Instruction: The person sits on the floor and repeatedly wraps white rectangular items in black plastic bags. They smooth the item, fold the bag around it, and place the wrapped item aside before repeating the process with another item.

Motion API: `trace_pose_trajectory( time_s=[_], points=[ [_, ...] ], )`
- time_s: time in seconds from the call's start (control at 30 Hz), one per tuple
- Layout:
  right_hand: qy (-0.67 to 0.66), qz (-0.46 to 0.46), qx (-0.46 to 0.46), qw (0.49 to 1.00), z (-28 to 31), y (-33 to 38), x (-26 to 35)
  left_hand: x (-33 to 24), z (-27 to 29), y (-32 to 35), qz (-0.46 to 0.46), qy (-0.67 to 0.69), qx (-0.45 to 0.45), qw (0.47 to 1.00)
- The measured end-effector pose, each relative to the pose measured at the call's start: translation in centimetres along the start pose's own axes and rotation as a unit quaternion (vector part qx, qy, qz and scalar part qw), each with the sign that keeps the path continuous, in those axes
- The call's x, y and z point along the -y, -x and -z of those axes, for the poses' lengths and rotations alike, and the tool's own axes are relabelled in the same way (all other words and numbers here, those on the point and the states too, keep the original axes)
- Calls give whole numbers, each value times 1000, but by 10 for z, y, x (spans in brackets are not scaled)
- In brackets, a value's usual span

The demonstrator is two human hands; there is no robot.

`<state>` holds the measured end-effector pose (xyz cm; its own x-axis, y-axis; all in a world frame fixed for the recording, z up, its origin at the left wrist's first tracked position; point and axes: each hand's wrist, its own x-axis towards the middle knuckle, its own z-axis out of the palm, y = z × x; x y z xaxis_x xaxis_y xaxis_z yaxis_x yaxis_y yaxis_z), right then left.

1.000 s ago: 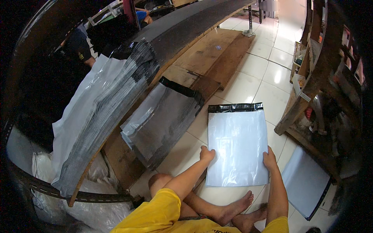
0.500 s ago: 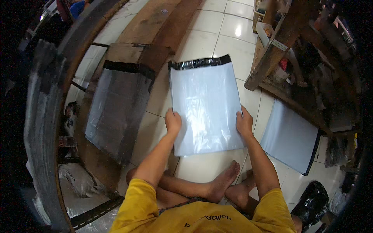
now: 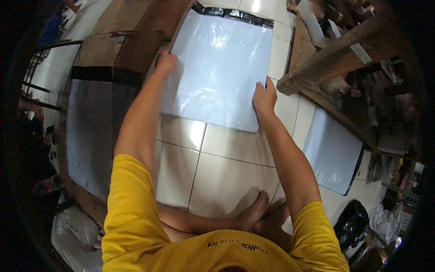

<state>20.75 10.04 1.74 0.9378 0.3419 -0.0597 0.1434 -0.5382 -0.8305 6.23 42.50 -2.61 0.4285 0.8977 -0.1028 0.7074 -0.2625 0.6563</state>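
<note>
A stack of large pale-grey plastic mailing bags (image 3: pixel 217 72), with a black strip along its far end, is held out in front of me above the tiled floor. My left hand (image 3: pixel 166 62) is closed on its left edge, with the fingers mostly under the stack. On the opposite edge my right hand (image 3: pixel 265 97) grips with the thumb on top. To my left lies another mailing bag or stack (image 3: pixel 93 136), black strip at its far end, on a brown wooden surface. A third stack of pale bags (image 3: pixel 333 152) rests on the floor at my right, partly beneath a wooden frame.
A heavy wooden beam (image 3: pixel 335 59) juts in from the right, with cluttered shelving behind it. Brown boards (image 3: pixel 131 18) run along the far left. Near me at the right sits a shiny black plastic bundle (image 3: pixel 352 222); clear-wrapped goods (image 3: pixel 74 231) lie at the lower left.
Both hands have carried the held stack away from me and slightly left, and it is now tilted a little clockwise. My arms reach out farther. The head view has shifted.
</note>
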Motion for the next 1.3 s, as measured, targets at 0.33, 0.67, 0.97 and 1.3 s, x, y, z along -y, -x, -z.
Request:
trace_pose_trajectory(
  time_s=[0.33,0.67,0.97,1.3],
  points=[
    [90,-22,-5,996,-22,-84,13,-12,-21,-83,70,80,40,994],
    [47,-81,75,993,-22,-79,12,36,-12,-123,11,38,99,994],
    [145,199,165,955,211,96,-92,-48,-18,142,-403,-24,-45,914],
    [504,178,250,807,402,164,-249,-230,-148,504,-622,-38,276,732]
  ],
)
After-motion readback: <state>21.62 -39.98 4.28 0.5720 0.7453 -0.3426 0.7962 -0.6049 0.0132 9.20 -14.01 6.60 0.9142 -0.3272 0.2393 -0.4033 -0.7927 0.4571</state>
